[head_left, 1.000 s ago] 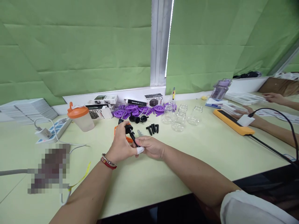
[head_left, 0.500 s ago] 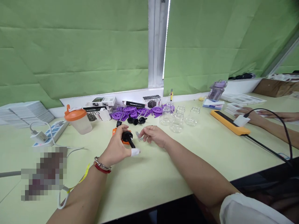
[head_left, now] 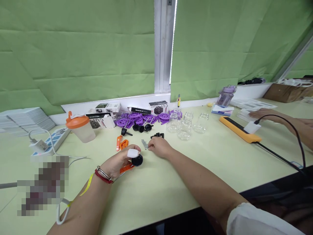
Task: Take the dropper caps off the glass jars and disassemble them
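My left hand (head_left: 121, 162), a white wrap on its thumb, is closed around a black round plastic part (head_left: 137, 160). The part's round opening is turned toward me. An orange piece (head_left: 126, 168) and a thin metal rod (head_left: 119, 178) show beneath the same hand. My right hand (head_left: 160, 147) reaches down to the table with its fingers closed together beside several metal screws (head_left: 144, 144). What its fingertips pinch, if anything, is hidden. Just behind this hand lie small black parts (head_left: 157, 135). Orange handle pieces (head_left: 119, 143) and a black knob-like part (head_left: 124, 131) lie beyond my left hand.
Purple plastic parts (head_left: 137, 118) and black caps (head_left: 141, 128) lie before opened boxes (head_left: 158, 107). Glass jars (head_left: 184, 132) stand right of them. An orange-lidded cup (head_left: 84, 130) and power strip (head_left: 52, 140) are left; an orange power strip (head_left: 238, 129) and another person's hand (head_left: 261, 114) are right.
My left hand has turned over and come nearer with the black part, uncovering orange pieces on the table. My right hand has lowered to the screws and its fingers have closed together.
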The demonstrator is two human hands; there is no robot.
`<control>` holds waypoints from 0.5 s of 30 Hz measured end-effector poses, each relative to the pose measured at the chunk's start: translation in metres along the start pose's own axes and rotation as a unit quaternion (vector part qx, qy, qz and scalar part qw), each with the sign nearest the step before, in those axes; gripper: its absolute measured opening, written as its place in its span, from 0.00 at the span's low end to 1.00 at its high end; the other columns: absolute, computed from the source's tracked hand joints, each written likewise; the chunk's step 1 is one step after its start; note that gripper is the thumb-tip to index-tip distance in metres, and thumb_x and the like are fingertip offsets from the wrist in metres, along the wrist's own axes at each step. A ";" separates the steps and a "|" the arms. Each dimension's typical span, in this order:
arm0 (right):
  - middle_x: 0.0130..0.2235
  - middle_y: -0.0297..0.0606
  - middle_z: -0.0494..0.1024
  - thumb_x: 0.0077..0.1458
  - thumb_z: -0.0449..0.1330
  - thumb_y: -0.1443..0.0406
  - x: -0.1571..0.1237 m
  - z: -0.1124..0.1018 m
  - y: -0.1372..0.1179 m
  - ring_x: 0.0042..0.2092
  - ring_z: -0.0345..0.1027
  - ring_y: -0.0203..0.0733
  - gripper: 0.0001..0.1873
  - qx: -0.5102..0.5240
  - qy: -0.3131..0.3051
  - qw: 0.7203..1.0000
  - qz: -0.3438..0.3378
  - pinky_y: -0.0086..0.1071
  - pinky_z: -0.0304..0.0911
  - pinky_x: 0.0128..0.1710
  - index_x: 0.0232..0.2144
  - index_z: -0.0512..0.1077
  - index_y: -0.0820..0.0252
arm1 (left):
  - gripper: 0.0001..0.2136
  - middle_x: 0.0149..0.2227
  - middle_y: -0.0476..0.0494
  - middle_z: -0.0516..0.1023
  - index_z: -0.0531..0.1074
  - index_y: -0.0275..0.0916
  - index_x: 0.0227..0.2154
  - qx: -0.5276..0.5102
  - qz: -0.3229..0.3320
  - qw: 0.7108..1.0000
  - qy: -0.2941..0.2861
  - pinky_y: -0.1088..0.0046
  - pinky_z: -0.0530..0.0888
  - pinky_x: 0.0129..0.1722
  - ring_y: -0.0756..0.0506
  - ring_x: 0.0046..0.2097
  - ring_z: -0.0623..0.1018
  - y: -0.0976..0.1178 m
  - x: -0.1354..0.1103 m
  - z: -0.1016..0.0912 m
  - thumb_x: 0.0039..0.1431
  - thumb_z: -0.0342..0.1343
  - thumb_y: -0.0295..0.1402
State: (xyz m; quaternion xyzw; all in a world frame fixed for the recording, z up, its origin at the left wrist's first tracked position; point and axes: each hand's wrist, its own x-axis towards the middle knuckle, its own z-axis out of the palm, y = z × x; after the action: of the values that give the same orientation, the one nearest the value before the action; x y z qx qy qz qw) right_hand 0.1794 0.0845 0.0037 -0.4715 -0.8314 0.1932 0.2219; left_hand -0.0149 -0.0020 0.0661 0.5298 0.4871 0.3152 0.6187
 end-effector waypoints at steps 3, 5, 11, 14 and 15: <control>0.35 0.39 0.75 0.50 0.62 0.65 0.000 0.001 -0.001 0.36 0.65 0.39 0.05 -0.025 -0.005 1.000 0.017 0.30 0.54 0.34 0.30 0.79 0.58 | 0.16 0.29 0.49 0.72 0.70 0.41 0.34 0.000 -0.030 1.000 0.007 0.71 0.67 0.27 0.46 0.31 0.73 -0.002 0.004 0.001 0.41 0.60 0.42; 0.35 0.38 0.75 0.51 0.62 0.65 0.000 0.001 -0.002 0.36 0.66 0.38 0.06 -0.036 -0.006 0.999 0.024 0.29 0.54 0.34 0.31 0.79 0.58 | 0.17 0.29 0.50 0.70 0.69 0.40 0.34 0.002 -0.048 0.999 0.005 0.72 0.66 0.28 0.47 0.31 0.72 -0.004 0.006 0.001 0.40 0.61 0.42; 0.37 0.38 0.75 0.52 0.62 0.65 0.000 0.001 -0.004 0.37 0.67 0.37 0.05 -0.053 -0.011 0.998 0.021 0.28 0.55 0.34 0.31 0.78 0.58 | 0.18 0.29 0.49 0.68 0.69 0.39 0.35 -0.027 -0.063 0.998 -0.011 0.73 0.66 0.28 0.48 0.30 0.69 -0.008 0.012 -0.004 0.42 0.61 0.42; 0.37 0.38 0.76 0.52 0.61 0.65 0.000 0.003 -0.005 0.37 0.67 0.37 0.05 -0.045 -0.013 0.999 0.026 0.28 0.55 0.34 0.29 0.77 0.59 | 0.19 0.28 0.48 0.69 0.68 0.39 0.36 -0.041 -0.081 0.996 -0.023 0.72 0.66 0.25 0.47 0.29 0.69 -0.009 0.013 -0.008 0.42 0.60 0.44; 0.36 0.38 0.76 0.52 0.61 0.66 0.000 0.003 -0.005 0.36 0.67 0.37 0.05 -0.041 -0.016 0.999 0.031 0.28 0.55 0.34 0.29 0.77 0.59 | 0.19 0.29 0.47 0.70 0.69 0.39 0.36 -0.043 -0.085 0.995 -0.028 0.71 0.66 0.25 0.47 0.29 0.70 -0.009 0.014 -0.010 0.42 0.60 0.45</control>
State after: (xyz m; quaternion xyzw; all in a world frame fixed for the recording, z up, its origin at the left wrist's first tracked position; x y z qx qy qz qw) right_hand 0.1742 0.0823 0.0037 -0.5026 -0.8269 0.1735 0.1830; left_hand -0.0207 0.0120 0.0537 0.4678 0.4987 0.2675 0.6789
